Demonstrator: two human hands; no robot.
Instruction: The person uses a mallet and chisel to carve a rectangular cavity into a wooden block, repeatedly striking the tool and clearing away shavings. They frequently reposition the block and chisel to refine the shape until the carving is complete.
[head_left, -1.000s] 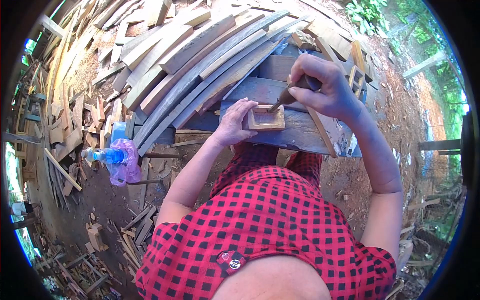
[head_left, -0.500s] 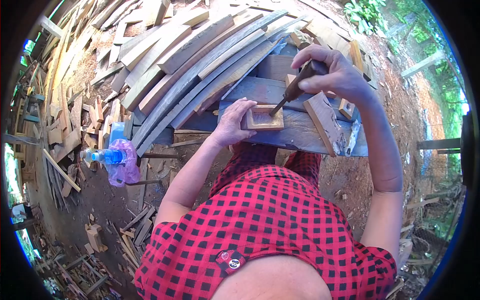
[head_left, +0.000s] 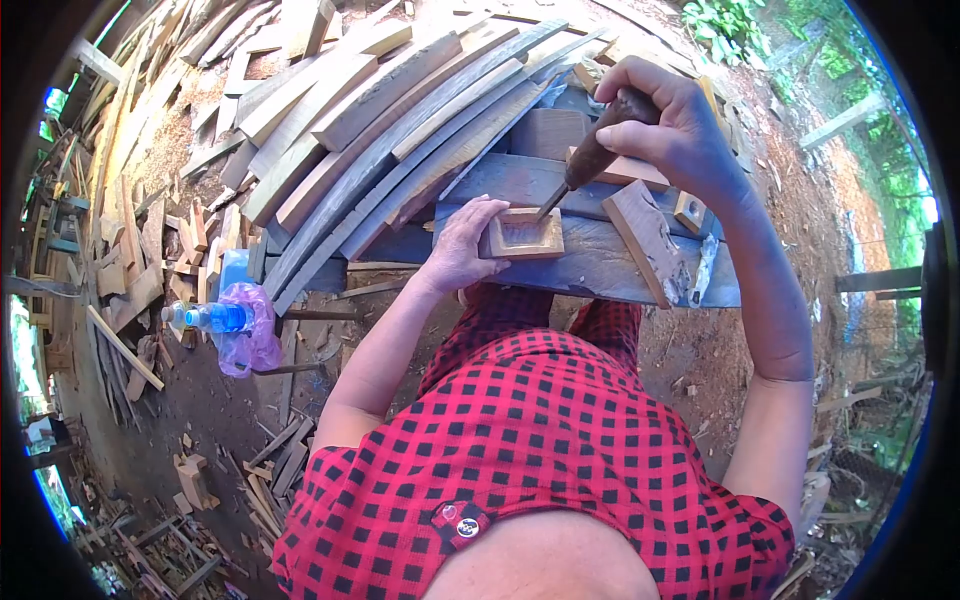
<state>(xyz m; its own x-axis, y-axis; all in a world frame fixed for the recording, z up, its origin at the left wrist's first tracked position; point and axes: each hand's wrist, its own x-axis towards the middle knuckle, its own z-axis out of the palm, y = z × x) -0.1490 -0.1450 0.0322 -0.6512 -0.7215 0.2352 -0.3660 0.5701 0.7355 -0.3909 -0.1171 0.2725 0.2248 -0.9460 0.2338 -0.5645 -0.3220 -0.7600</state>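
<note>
On the dark wooden bench (head_left: 590, 262) lies a small rectangular wooden block (head_left: 545, 247) with a hollow cut in its top. My left hand (head_left: 464, 243) is closed around the block's left end, thumb at the near side and fingers at the far side. My right hand (head_left: 672, 125) is wrapped round the dark handle of a chisel-like tool (head_left: 590, 158). The tool slants down to the left, its thin metal tip at the far right part of the hollow. Whether the tip touches the wood is unclear.
Long planks (head_left: 400, 130) are piled beyond and left of the bench. A thick wood piece (head_left: 645, 240) and a small holed block (head_left: 690, 212) lie to the right. Plastic bottles (head_left: 215, 317) and a pink plastic bag (head_left: 252, 345) are at the left.
The tool's tip has shifted slightly away from me and left, toward the hollow's far edge. My right hand has moved up a little with it. My left hand still holds the block.
</note>
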